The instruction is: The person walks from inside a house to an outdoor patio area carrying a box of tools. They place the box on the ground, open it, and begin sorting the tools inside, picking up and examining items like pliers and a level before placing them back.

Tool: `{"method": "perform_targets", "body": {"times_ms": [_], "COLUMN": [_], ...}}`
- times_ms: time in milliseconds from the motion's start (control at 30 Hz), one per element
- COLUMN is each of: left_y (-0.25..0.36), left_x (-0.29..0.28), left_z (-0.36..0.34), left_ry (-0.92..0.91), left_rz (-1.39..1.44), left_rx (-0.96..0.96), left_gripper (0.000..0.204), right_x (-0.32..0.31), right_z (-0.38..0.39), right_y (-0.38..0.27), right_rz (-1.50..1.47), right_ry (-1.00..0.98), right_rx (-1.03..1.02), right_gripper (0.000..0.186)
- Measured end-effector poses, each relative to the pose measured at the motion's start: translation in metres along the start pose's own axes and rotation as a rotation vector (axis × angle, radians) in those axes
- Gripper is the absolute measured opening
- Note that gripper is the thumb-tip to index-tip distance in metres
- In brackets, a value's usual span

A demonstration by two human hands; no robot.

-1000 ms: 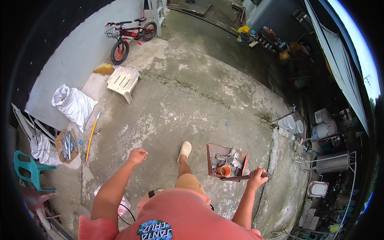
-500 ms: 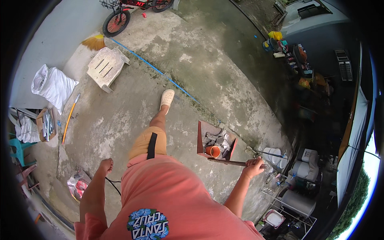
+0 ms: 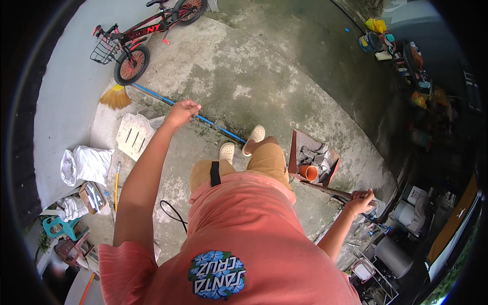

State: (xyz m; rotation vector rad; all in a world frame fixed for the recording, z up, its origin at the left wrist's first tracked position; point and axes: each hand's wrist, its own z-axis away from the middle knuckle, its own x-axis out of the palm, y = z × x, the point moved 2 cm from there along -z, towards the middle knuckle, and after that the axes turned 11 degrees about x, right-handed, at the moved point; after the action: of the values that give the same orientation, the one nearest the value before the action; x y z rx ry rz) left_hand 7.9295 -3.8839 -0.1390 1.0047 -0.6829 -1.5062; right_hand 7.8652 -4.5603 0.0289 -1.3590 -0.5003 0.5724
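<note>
Dustpan (image 3: pixel 303 139) with an orange cup (image 3: pixel 308 173) is right of centre in the head view; its wooden handle (image 3: pixel 333 190) slants to lower right, where the right hand (image 3: pixel 361 201) wraps fingers around it. At upper left, a broom (image 3: pixel 116 98) has its blue stick (image 3: pixel 223 130) sloping toward centre. The nearer left hand (image 3: pixel 184 113) overlaps this stick, fingers bent; whether they grip it, I cannot tell.

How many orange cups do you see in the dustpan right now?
1: the cup is in the dustpan held by the right hand, beside the grey scraps. Others could be hidden under those.
</note>
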Motion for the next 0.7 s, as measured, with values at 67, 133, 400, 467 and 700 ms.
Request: {"method": "perform_targets", "body": {"times_ms": [67,133,400,467,700], "left_y": [0.058,0.08,0.021,0.03,0.092], "left_x": [-0.001,0.001,0.028,0.041,0.0], "left_z": [-0.086,-0.17,-0.371,-0.406,-0.68], "left_ry": [0.013,0.015,0.225,0.146,0.096], "left_rz": [-0.037,-0.081,0.138,0.173,0.167], "left_rx": [0.039,0.09,-0.493,-0.522,-0.798], "left_gripper": [0.017,0.017,0.017,0.02,0.022], "right_x": [0.067,0.138,0.439,0.521,0.766], "right_z": [-0.06,-0.126,-0.409,-0.471,-0.67], "right_y": [0.011,0.032,0.103,0.103,0.08], "right_rz": [0.037,0.042,0.084,0.038,0.016], "right_ry": [0.018,-0.022,0.009,-0.106,-0.139], "right_rx": [-0.02,-0.047,0.06,0.004,-0.019], "right_gripper": [0.04,0.038,0.029,0.032,0.034]}}
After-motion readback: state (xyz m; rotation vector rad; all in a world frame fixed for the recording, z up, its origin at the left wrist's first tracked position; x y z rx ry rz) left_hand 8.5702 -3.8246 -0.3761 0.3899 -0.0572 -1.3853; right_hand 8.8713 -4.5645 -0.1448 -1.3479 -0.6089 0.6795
